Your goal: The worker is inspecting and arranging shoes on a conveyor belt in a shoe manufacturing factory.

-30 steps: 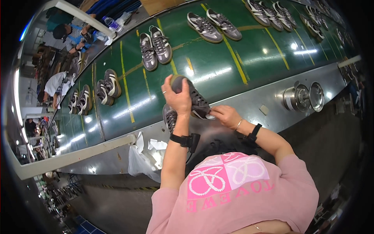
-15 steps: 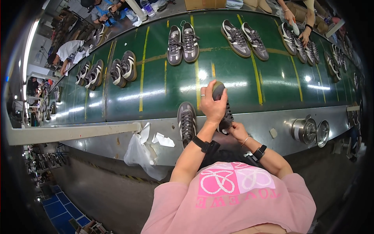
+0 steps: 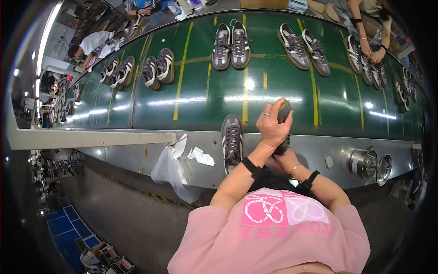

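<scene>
My left hand (image 3: 273, 128) is wrapped round the toe end of a dark grey sneaker (image 3: 285, 111), its sole edge showing beyond my fingers. At the heel end of the same shoe, my right hand (image 3: 287, 160) is closed on it, with the fingertips partly hidden. The shoe is tilted over the metal ledge, and my hands cover much of it. To the left of my left hand, a matching sneaker (image 3: 232, 137) with white stripes and black laces rests upright, toe away from me, partly behind my left forearm.
Pairs of similar sneakers (image 3: 231, 45) stand on the green conveyor belt (image 3: 205, 109). A clear plastic bag (image 3: 169, 166) and white paper scraps (image 3: 201, 156) are on the ledge's left, below a pale bar (image 3: 91, 139). A round metal container (image 3: 363, 163) sits right. Co-workers' hands (image 3: 377, 55) reach shoes far right.
The whole view has shifted, so the scene sits further right. My left hand stays on the sneaker's toe, and my right hand has closed in nearer the left along its heel.
</scene>
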`<state>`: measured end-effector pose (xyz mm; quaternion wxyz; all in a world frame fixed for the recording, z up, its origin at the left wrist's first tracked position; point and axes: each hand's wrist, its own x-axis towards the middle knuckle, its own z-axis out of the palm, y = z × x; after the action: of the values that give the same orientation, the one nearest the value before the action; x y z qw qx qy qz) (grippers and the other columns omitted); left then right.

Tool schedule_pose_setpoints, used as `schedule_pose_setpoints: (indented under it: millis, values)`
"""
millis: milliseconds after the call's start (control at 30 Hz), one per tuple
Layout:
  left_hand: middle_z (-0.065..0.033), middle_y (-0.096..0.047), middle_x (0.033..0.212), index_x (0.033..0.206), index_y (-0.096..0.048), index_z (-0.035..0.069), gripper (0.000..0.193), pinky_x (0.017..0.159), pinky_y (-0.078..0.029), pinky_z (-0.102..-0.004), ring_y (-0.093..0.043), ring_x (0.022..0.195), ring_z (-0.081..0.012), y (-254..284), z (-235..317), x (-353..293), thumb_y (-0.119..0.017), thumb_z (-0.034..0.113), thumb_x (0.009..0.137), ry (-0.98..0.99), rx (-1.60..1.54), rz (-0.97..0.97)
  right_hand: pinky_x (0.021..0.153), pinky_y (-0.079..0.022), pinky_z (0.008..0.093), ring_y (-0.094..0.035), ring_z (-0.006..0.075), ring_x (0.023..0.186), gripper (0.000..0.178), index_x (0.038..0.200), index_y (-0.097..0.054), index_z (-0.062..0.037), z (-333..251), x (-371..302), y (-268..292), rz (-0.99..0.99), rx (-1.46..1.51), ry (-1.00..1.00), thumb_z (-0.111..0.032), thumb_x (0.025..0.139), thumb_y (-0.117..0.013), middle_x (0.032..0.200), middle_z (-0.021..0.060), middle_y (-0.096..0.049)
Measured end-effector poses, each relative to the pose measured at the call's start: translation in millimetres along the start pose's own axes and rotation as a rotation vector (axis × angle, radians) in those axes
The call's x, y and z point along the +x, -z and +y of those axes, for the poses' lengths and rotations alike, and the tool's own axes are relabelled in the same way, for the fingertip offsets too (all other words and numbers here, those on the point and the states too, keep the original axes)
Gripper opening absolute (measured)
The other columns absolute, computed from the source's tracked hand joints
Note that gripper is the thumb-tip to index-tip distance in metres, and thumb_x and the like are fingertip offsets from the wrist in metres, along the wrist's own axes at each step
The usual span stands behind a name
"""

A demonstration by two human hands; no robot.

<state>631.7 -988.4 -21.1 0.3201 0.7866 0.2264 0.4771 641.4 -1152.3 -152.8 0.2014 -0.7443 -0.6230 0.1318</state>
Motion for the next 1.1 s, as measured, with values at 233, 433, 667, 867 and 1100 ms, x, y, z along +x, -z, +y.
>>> schedule_pose_setpoints:
  millis: [233,433,667,867,1100]
  values:
    - [-0.0082,-0.063,0.089,0.116,-0.066,0.012,0.047,0.065,-0.053,-0.0387,-0.066,0.073,-0.0295,1,-1,-1,-0.081,0.015,0.072,-0.004,-0.014,0.004,0.077,-0.05,0.0447,-0.061,0.0341,0.092,0.025,0.104,-0.067,-0.0055,-3,-33,44,0.094,0.008,0.052,-0.005,0.08,-0.06,0.097,0.0148,-0.064]
    - [-0.0132,-0.063,0.11,0.123,-0.058,0.013,0.047,0.084,-0.053,-0.0393,-0.065,0.099,-0.033,17,-35,26,-0.077,0.023,0.082,0.306,-0.073,-0.13,0.072,-0.05,0.0372,-0.061,0.0324,0.085,0.043,0.111,-0.071,-0.0099,9,-66,44,0.362,0.321,-0.166,0.011,0.077,-0.057,0.096,0.0131,-0.061]
    - [-0.0228,-0.052,0.137,0.143,-0.046,0.011,0.064,0.108,-0.035,-0.0537,-0.044,0.127,-0.0461,35,-116,3,-0.051,0.052,0.094,0.529,0.1,-0.772,0.067,-0.045,0.0263,-0.056,0.0175,0.078,0.037,0.115,-0.072,-0.008,38,-93,51,0.655,0.43,-0.593,0.008,0.085,-0.057,0.092,0.0066,-0.058]
    - [-0.0213,-0.046,0.146,0.144,-0.049,0.01,0.083,0.108,-0.035,-0.0558,-0.038,0.137,-0.0408,79,-206,-6,-0.06,0.067,0.084,0.745,0.593,-1.041,0.068,-0.045,0.0281,-0.058,0.0184,0.079,0.033,0.114,-0.072,-0.0076,33,-88,53,0.632,0.47,-0.643,0.004,0.084,-0.061,0.092,0.0071,-0.06]
    - [-0.0161,-0.062,0.121,0.13,-0.055,0.009,0.068,0.096,-0.048,-0.0382,-0.059,0.112,-0.0282,80,-159,-35,-0.077,0.05,0.082,0.833,-0.151,-0.653,0.069,-0.047,0.0302,-0.06,0.0216,0.079,0.033,0.112,-0.072,-0.0073,37,-89,56,0.596,0.488,-0.693,0.003,0.082,-0.063,0.09,0.0092,-0.062]
